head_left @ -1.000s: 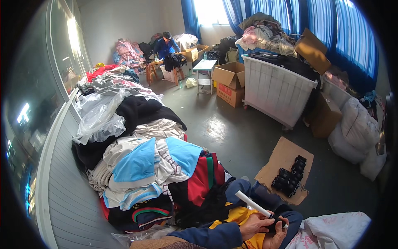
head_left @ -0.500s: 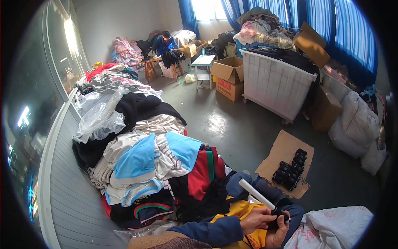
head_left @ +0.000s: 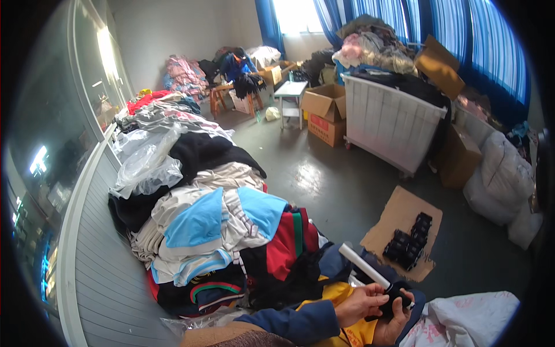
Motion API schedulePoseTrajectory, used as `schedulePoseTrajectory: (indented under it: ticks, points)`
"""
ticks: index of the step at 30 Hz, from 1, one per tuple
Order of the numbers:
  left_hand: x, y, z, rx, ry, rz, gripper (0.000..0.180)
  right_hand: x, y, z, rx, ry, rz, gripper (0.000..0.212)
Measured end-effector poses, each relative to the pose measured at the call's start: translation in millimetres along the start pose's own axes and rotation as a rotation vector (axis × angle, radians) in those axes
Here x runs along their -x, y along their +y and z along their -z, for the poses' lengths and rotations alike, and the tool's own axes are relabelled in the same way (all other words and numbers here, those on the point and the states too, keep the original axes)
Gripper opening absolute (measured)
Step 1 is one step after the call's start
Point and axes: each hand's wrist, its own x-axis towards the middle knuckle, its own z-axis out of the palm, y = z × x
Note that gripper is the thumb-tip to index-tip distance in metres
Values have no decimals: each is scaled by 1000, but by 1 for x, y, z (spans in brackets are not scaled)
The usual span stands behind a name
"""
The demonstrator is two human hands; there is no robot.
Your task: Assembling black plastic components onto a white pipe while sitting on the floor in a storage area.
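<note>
A white tube [head_left: 364,266] is held above the lap, its near end set against a black piece [head_left: 394,294]. The black piece is pinched by the left hand [head_left: 359,305] and grasped by the right hand [head_left: 394,325]. Yellow cloth [head_left: 363,332] is seen beneath. Garments [head_left: 196,222] are heaped to the left; farther right, black bundles [head_left: 407,247] are laid on a cardboard sheet [head_left: 394,211].
</note>
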Motion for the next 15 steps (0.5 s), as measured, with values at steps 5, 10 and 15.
schedulePoseTrajectory:
  ticks: [5, 10, 15]
  points:
    - [-18, -13, 18, 4, 175, -20, 30, -7, 3, -2, 85, -61, -130, 20]
    - [6, -8, -6, -1, 254, -153, 26, -7, 27, 32, -23, -50, -261, 19]
    - [3, -1, 4, -180, 255, -38, 27, -10, 27, 24, 22, 22, -219, 17]
